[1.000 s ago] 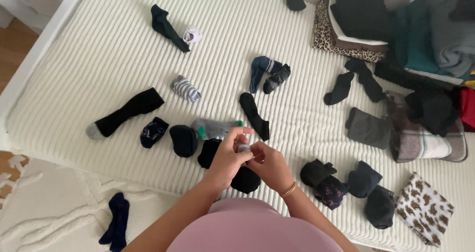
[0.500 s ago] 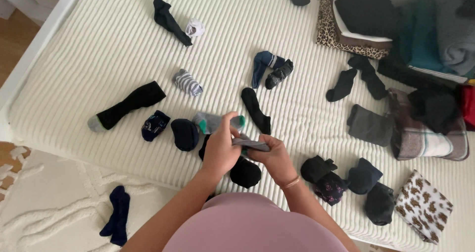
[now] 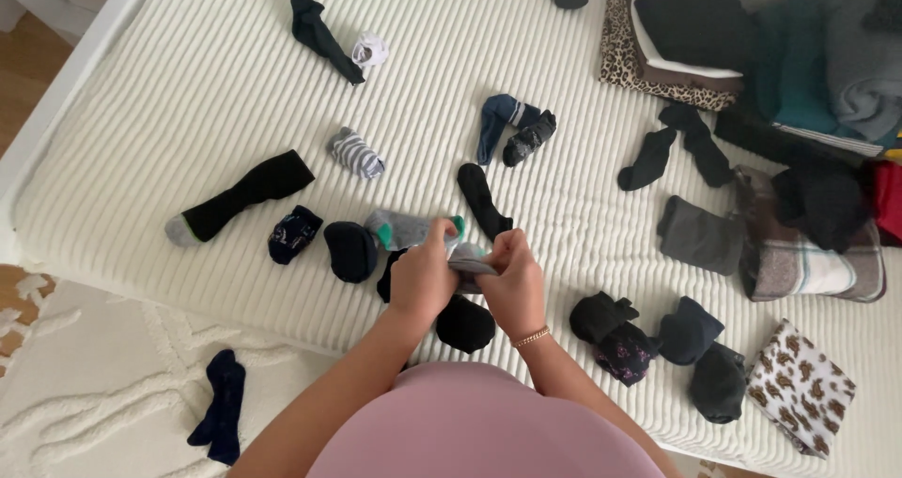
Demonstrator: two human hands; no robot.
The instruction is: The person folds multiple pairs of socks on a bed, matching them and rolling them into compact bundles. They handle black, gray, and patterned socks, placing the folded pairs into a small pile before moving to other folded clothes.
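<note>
left hand point(image 3: 420, 278) and right hand point(image 3: 512, 281) both pinching a small grey knit sock point(image 3: 469, 257) between them, above the ribbed cream bedspread point(image 3: 207, 84), beside a grey sock with green toe point(image 3: 404, 228).

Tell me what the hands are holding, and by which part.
Both hands, left hand and right hand, hold a small grey sock bundle between them, fingers pinching its opposite ends above the bed.

grey sock point(image 3: 467, 261) – green-tipped, cream ribbed bedcover point(image 3: 188, 102), leopard-print cloth point(image 3: 800, 387)
</note>
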